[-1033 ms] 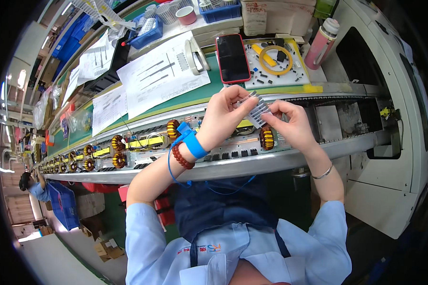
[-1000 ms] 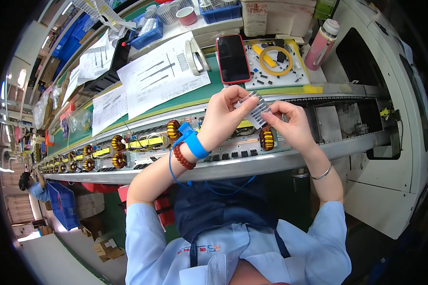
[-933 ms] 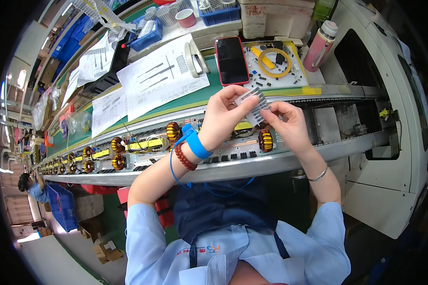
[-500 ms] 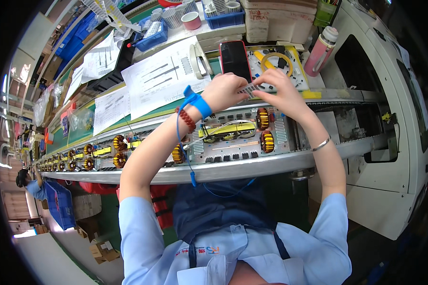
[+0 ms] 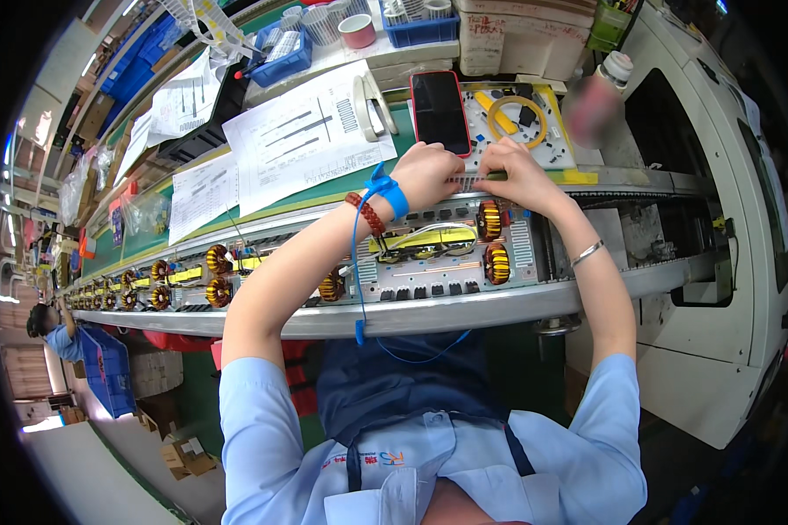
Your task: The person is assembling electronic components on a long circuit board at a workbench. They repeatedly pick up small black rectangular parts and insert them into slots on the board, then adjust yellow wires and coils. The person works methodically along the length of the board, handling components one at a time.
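Note:
Between my hands is a small pale strip with dark marks, like a strip of labels, mostly covered by fingers. My left hand, with a blue wrist strap and a red bead bracelet at the wrist, pinches one end. The other end is in my right hand, its fingers closed. Both hands are over the far edge of a circuit board, which carries black-and-yellow wound coils, yellow-taped parts and white wires.
The boards lie along a metal conveyor rail. Behind it are printed sheets, a phone and a tray of small parts with a tape roll. Blue bins stand farther back. To the right is a white machine. Another person is far left.
Both hands have come down and slightly nearer with the strip, toward the board's far edge. The strip is more covered by my fingers now.

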Available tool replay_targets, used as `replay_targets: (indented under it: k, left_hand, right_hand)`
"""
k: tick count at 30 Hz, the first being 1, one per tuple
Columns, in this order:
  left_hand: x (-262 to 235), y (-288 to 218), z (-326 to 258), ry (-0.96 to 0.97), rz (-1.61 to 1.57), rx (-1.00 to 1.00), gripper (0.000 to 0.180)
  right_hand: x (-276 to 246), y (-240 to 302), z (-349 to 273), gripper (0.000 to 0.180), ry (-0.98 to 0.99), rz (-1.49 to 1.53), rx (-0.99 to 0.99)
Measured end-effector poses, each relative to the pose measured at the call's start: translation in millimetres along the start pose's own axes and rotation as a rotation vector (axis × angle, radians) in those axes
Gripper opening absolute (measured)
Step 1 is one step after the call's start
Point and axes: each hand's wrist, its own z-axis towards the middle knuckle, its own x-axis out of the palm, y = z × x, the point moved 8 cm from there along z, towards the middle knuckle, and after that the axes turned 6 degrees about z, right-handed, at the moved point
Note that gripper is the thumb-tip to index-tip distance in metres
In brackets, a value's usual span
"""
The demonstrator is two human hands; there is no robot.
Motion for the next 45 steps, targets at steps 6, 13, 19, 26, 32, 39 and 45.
replay_targets:
  k: [6, 13, 19, 26, 32, 39, 45]
  left_hand:
    - [1.6, -0.8, -0.6, -0.038, -0.011, 0.003, 0.016]
    - [0.0, -6.4, 3.6, 0.011, 0.027, 0.003, 0.016]
    - [5.0, -9.4, 8.7, 0.007, 0.073, 0.048, 0.017]
    - [-2.6, 7.3, -2.1, 0.067, -0.167, 0.003, 0.015]
    - [-24.7, 6.7, -5.6, -0.139, -0.124, 0.003, 0.014]
    - [-40.6, 72.0, -46.6, -0.028, -0.005, -0.246, 0.018]
    - [-35.5, 98.4, -59.4, -0.107, 0.052, -0.333, 0.018]
  right_hand:
    - [0.0, 3.4, -0.2, 0.019, -0.048, -0.05, -0.062]
    - [6.6, 11.1, -0.8, 0.021, -0.031, -0.22, -0.146]
    - [4.4, 13.5, -2.7, 0.021, -0.056, -0.265, -0.194]
    - [-4.6, 1.2, -9.4, 0.013, -0.073, -0.007, -0.11]
    - [-15.4, 3.0, -10.0, 0.016, -0.207, 0.173, -0.042]
    - [-0.9, 8.8, -15.1, 0.019, -0.025, -0.034, -0.046]
    - [-6.7, 11.2, -23.0, 0.013, -0.073, -0.096, -0.057]
